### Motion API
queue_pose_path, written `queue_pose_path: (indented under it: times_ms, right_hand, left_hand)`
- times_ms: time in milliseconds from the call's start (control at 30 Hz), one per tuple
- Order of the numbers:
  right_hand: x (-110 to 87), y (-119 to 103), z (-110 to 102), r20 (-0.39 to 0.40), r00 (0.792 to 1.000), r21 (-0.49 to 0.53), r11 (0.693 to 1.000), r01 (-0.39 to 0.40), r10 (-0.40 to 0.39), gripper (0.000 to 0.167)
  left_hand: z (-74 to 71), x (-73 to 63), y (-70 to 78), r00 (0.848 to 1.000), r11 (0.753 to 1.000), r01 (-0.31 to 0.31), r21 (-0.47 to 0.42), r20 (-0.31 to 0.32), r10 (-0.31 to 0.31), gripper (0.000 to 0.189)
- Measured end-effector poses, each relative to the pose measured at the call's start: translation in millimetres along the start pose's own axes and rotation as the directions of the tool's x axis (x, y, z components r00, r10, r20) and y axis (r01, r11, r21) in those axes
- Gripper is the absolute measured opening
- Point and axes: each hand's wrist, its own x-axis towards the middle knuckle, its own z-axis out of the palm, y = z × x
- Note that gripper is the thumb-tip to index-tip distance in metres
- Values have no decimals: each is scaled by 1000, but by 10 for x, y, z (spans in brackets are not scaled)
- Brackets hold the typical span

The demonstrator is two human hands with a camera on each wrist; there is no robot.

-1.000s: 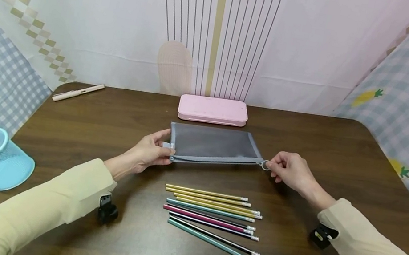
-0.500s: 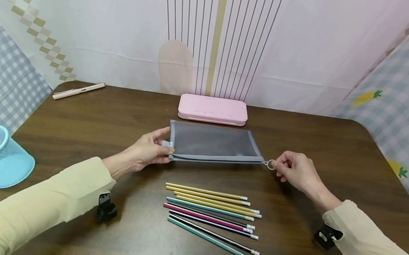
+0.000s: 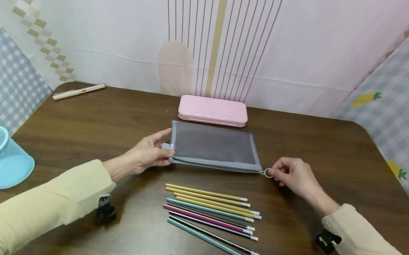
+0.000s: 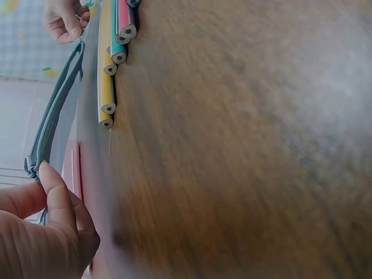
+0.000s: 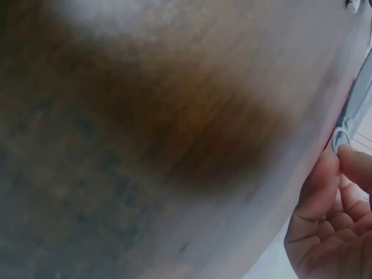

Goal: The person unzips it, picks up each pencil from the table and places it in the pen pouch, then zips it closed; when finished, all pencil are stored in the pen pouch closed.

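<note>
The brown wooden table (image 3: 343, 169) bears everything here. Nearest the person lies a row of pencils (image 3: 209, 220), gold, teal, magenta and black, eraser ends to the right, touched by neither hand and all outside any container. Beyond them, in front of the pink case, is the grey mesh pouch (image 3: 218, 144), stretched between both hands with its zip edge toward the person. The zip pull sits at the far right end, and the left wrist view shows a gap between the two edges of the mouth, so I judge the unzipping done or nearly so; letting go of the pull is what remains of that step. No contents show through the pouch's dark side. At the left stands or leans a blue mesh cup (image 3: 14, 159), with nothing visible inside. The pink case (image 3: 213, 110) is shut, so its contents are hidden. The left hand (image 3: 145, 152) grips the pouch's left end between thumb and fingers; the right hand (image 3: 294, 175) pinches the pull. A pale pen (image 3: 78, 92) lies at the back left, well apart. Smallest is the pull's ring (image 3: 267, 173), caught at the right fingertips.
</note>
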Motion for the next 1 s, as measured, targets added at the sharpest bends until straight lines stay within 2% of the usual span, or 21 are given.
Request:
queue_pose_path:
  times_ms: [200,333,433,533,733,1000]
  right_hand:
    - [47,-8,-9,-7,1000,-26,999,24,-25,9]
    - [137,-33,-3,-22,1000,107,994,6,-4,16]
    - [220,-49,21,18,999,239,970,-38,35,23]
    - [293,-62,46,69,994,320,942,-98,80,29]
    - [384,-102,66,125,983,394,902,-175,136,36]
    - [401,-95,60,176,965,482,837,-259,197,44]
  left_hand:
    - [8,8,-10,1000,1000,-7,-1,6,7,76]
    - [7,14,-20,1000,1000,-20,5,3,20,75]
    - [13,18,-24,999,999,-33,7,3,32,75]
    - [24,24,-23,999,999,-44,6,9,44,75]
    - [34,32,-14,998,998,-56,17,17,56,74]
    - [37,47,-31,999,999,-46,21,12,46,74]
